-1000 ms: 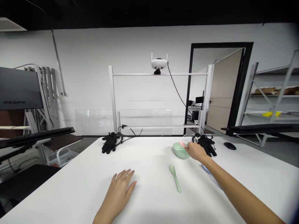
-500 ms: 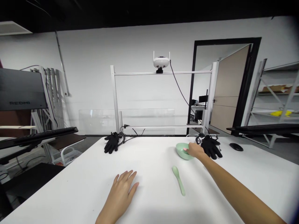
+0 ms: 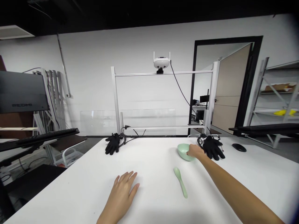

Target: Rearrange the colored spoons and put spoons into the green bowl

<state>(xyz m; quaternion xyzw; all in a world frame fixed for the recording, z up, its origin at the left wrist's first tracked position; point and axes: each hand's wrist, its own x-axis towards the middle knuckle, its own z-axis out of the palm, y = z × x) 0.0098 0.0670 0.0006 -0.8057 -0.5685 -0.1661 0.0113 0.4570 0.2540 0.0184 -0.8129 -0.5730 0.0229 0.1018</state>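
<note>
The two hands are well apart on a white table (image 3: 144, 207). The left hand (image 3: 121, 196) lies flat and open on the table top, with the fingers spread a little, and it holds nothing. The nearest thing to it is a pale green spoon (image 3: 180, 182), which lies on the table between the two hands and touches neither of them. The right hand (image 3: 195, 151) is stretched forward to a pale green bowl (image 3: 183, 152), and its fingertips are at the right side of the bowl rim, but it is not possible to tell if the hand really grips the bowl. The bowl stands on the table near the far edge. Just beside the right hand lies a black glove (image 3: 212, 148) with a cable, and a second black glove (image 3: 113, 143) lies further left. A black computer mouse (image 3: 239, 147) is on the right, and behind the table stands an aluminium frame (image 3: 163, 73) carrying a white headset (image 3: 161, 62).
</note>
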